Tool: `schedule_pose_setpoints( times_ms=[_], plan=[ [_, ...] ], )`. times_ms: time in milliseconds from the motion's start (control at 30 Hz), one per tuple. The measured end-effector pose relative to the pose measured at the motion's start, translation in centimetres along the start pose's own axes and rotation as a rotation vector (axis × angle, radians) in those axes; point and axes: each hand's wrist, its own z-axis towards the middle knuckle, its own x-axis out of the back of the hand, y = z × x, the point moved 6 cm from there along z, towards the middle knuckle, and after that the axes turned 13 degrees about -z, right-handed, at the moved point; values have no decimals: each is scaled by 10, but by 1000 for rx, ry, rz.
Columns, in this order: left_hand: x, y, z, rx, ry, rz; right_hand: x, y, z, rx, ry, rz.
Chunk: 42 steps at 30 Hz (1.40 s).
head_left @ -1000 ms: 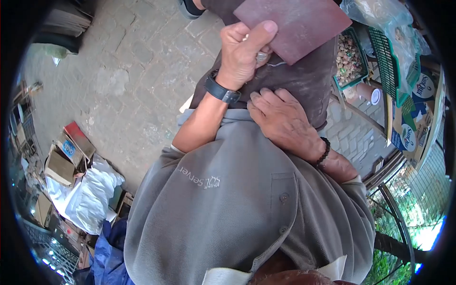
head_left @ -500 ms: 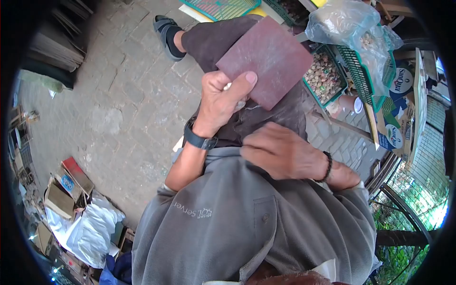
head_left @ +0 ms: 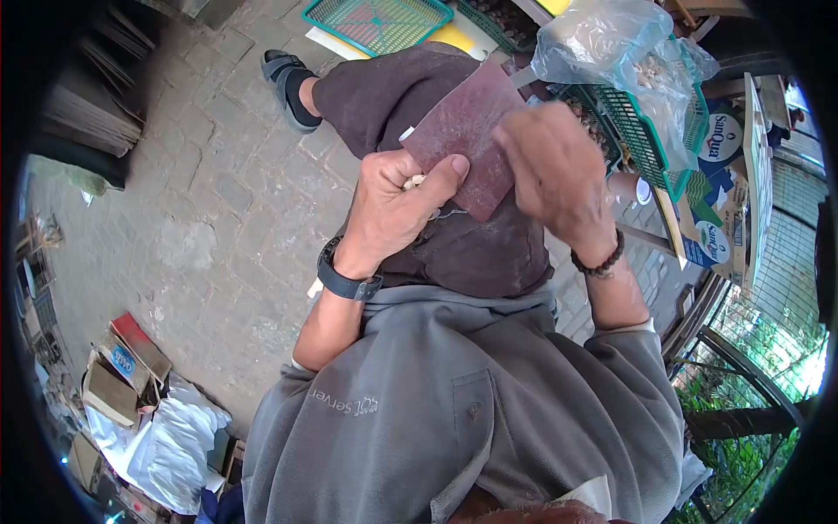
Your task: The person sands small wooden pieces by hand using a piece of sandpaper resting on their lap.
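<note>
My left hand (head_left: 391, 203) is closed on a reddish-brown sheet of sandpaper (head_left: 463, 131), thumb on its face near the lower edge. Pale streaks and dust mark its surface. Small pale pieces (head_left: 414, 182) show between the curled fingers of the same hand; what they are I cannot make out. Over the right part of the sandpaper is my right hand (head_left: 559, 175), blurred by motion, its fingers bent together and hiding that side. Whatever those fingers hold is hidden. Both hands are above my lap, in dark trousers (head_left: 480, 253).
Right of my knee stand green baskets (head_left: 642, 131), one holding small pale pieces, with a clear plastic bag (head_left: 594, 44) over them. Cardboard with SanQua print (head_left: 720, 140) lies beyond. A green tray (head_left: 375, 22) is at the top. White sacking (head_left: 166, 437) and boxes lie lower left.
My right hand has risen from near my waist to the right part of the sandpaper. The sandpaper now looks narrower and partly covered; my left hand keeps its hold. The view has shifted slightly.
</note>
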Motion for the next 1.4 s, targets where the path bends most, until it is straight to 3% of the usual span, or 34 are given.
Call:
schedule_pose_setpoints(
  times_ms=[133,200,233,333,400,500,633,800,867,933,1033,1133,1200,1267,1400],
  plan=[
    [-8,11,0,-45,61,-78,1,28,7,-107,102,-184],
    [-2,7,1,-54,70,-64,8,16,0,-137,108,-5],
    [-1,3,-3,-33,70,-50,12,-8,0,-3,72,-49],
    [1,0,-1,-37,36,16,-3,-14,-5,-49,44,48],
    [-2,0,1,-37,47,0,-7,1,-3,-35,76,29],
    [-4,6,-2,-26,68,-22,-5,32,6,-174,131,-96],
    [3,-2,-5,7,52,-11,7,-21,-5,-6,74,17],
    [-5,9,-2,-18,40,34,-9,1,-1,-22,56,3],
    [-6,10,0,-11,28,11,-5,29,5,-171,102,-169],
    [-4,9,-4,-26,45,-38,-1,38,6,-216,139,-72],
    [-3,7,-5,7,34,-84,4,26,-8,-420,138,621],
    [-3,5,-2,22,1,-117,-6,25,-14,-488,155,788],
    [-6,8,-1,10,11,-122,-4,25,-13,-474,118,611],
    [-5,8,-2,2,27,-133,5,13,-5,-280,121,336],
    [-6,9,-1,-9,16,-80,6,15,-4,-196,152,292]
  ],
)
